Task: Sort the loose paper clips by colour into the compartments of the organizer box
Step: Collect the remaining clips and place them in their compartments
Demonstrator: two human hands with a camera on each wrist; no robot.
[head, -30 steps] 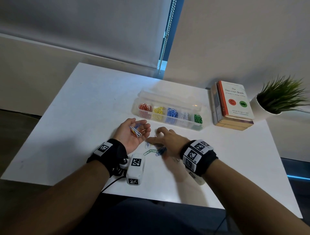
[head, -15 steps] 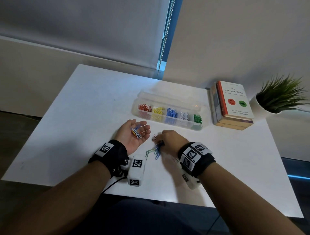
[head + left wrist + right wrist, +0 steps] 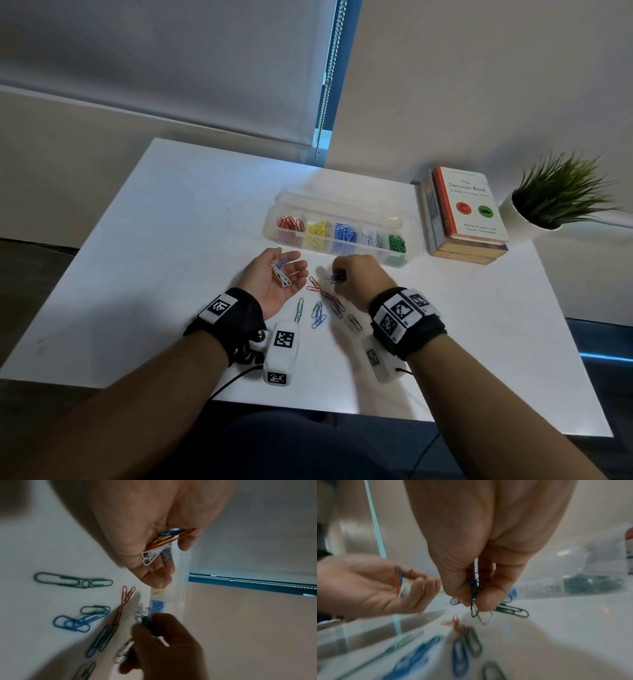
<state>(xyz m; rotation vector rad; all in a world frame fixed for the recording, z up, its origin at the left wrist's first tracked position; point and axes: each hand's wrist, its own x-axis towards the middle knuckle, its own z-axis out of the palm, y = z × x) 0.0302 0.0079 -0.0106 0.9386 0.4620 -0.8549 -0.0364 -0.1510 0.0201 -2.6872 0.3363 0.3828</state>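
Fig. Clip-gathering stage, head view w/ both wrist views. Landmark: organizer box [image 3: 342, 219], lid open, on the tabletop [image 3: 171, 240]; compartments from its left end hold red, yellow, blue, white, green clips. Left hand [image 3: 274, 279], palm up just in front of the box's red end, fingers [image 3: 161, 577] relaxed and lightly cupped under a mixed bundle of clips [image 3: 281, 275] (white, blue, orange, yellow). Right hand [image 3: 359, 277], in front of the box's middle, fingers [image 3: 486, 601] clamped on a few blue and green clips [image 3: 475, 595]. Loose clips [image 3: 318, 313] lie scattered on the tabletop nearer the person than both hands.

Technique (judgement): the pinched clips look interlinked; separate by colour before release, else one drags its neighbour into the wrong cell. Drop low over the matching cell, since the dividers are low.

Clearance: open tabletop left of the box. Right of it sit a stack of books [image 3: 466, 212] and a potted plant [image 3: 555, 202], so room there is tight. Near tabletop edge is well behind the loose clips; sweeping toward the box looks safest.
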